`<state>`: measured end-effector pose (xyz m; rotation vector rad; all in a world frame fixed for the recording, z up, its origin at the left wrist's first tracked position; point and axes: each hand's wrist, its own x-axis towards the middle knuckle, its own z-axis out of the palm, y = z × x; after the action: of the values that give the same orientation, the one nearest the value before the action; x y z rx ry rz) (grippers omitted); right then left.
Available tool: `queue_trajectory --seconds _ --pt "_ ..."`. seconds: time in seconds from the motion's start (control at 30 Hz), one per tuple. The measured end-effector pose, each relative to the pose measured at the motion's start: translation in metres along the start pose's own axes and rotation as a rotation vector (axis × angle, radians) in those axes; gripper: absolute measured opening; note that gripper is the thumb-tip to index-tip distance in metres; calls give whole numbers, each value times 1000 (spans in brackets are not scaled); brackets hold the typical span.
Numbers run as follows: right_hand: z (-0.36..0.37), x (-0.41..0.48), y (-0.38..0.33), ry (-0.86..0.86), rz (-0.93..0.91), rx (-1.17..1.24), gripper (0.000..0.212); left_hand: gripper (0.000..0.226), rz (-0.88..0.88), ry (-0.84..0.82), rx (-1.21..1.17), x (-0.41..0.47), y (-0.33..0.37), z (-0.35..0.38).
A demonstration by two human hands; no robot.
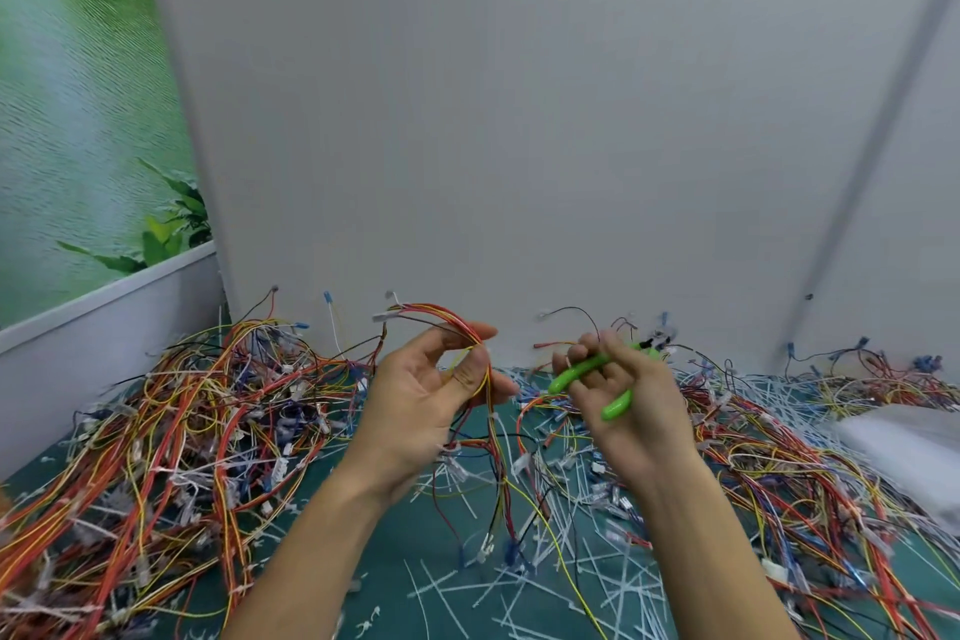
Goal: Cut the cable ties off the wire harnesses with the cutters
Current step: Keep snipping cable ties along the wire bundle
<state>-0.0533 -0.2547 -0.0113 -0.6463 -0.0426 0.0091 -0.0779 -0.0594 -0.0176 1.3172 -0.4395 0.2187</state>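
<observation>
I hold one wire harness (451, 315) up in my left hand (415, 400), pinching its red and yellow strands between thumb and fingers so the bundle arches above the hand and the rest hangs down toward the green mat (395, 535). Lifted like this, it stays clear of the tangle below, so I can look along it for a tie.

My right hand (639, 405) is wrapped round the green handles of the cutters (576, 372), with the dark head pointing far and right, away from the harness. The two handles are spread — I judge the blades are parted, though the head is too blurred to be sure. The tool is near the held bundle but not touching it.

A pale tie seems to sit on the strands just below my left hand; that looks like the next target, and I would need to turn the cutter head toward it.

More harnesses are heaped to the left (182, 421) and right (779, 447), and cut white ties (519, 582) litter the near mat — the job looks well underway.
</observation>
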Motion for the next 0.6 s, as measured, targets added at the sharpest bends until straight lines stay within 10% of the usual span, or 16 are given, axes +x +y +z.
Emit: queue_trajectory --seconds 0.37,0.6 --pt "10 -25 -19 -509 340 -208 64 54 49 119 -30 4 5 -6" --pt "10 -28 -16 -475 218 -437 61 35 123 99 21 4 8 -12"
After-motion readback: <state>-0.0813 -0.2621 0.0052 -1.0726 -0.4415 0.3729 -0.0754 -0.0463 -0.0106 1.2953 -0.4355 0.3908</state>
